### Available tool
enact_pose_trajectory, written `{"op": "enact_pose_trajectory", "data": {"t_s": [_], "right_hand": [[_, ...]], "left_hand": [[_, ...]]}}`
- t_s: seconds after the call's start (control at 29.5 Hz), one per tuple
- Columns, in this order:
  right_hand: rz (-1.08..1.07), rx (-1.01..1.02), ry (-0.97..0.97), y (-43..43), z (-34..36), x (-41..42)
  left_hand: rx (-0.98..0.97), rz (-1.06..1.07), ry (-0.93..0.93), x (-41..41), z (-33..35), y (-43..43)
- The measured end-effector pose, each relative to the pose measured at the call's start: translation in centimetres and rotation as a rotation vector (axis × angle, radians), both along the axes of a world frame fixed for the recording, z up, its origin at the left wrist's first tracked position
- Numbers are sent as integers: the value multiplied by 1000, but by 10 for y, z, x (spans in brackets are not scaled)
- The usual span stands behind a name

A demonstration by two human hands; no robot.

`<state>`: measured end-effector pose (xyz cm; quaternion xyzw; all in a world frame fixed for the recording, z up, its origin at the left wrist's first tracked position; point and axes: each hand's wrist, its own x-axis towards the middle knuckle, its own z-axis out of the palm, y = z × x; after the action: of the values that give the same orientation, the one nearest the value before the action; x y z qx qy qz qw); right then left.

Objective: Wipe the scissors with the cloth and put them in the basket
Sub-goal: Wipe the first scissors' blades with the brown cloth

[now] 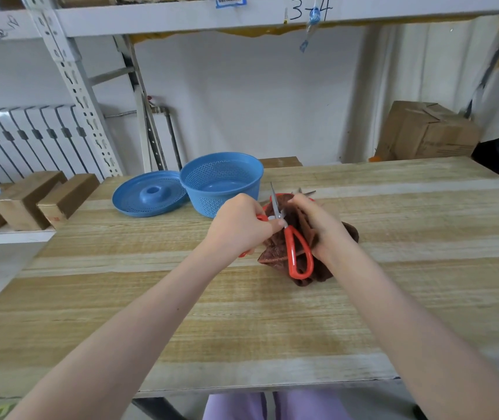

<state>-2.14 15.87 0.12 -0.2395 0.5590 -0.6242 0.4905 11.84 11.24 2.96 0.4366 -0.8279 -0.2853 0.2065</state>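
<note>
Scissors (295, 247) against cloth (274, 253); basket (208, 204), lid (134, 204) just beyond.

One basket (208, 205); one lid (134, 204); one cloth (272, 254)

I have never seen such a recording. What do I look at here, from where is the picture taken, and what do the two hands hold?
No machine here: a person works with bare hands. The picture comes from a camera worn on the head, looking down over both forearms. The left hand grips a pair of red-handled metal scissors, handles spread apart. The right hand holds a crumpled brown cloth against them. On the pale wooden table stand a round blue perforated plastic basket and, to its left, a round blue lid. Behind the cloth, metal tips peek out.
</note>
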Motion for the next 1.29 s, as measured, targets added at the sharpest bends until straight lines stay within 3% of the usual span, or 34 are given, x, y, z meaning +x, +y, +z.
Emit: {"op": "enact_pose_trajectory", "data": {"t_s": [0.44, 0.78, 0.92, 1.12, 1.19, 1.29], "right_hand": [[-28, -51, 31, -4, -13, 6], [62, -28, 351, 5, -8, 0], [58, -98, 231, 10, -16, -8], [-65, -126, -247, 6, -21, 5], [-33, -176, -231, 4, -22, 3], [107, -138, 10, 5, -18, -3]], "left_hand": [[-17, 30, 0, 1, -3, -4], [124, -11, 28, 2, -11, -4], [215, -23, 77, -1, -9, -3], [96, 1, 83, -7, -1, 1], [52, 7, 64, -6, 2, 0], [14, 12, 21, -1, 1, -2]]}}
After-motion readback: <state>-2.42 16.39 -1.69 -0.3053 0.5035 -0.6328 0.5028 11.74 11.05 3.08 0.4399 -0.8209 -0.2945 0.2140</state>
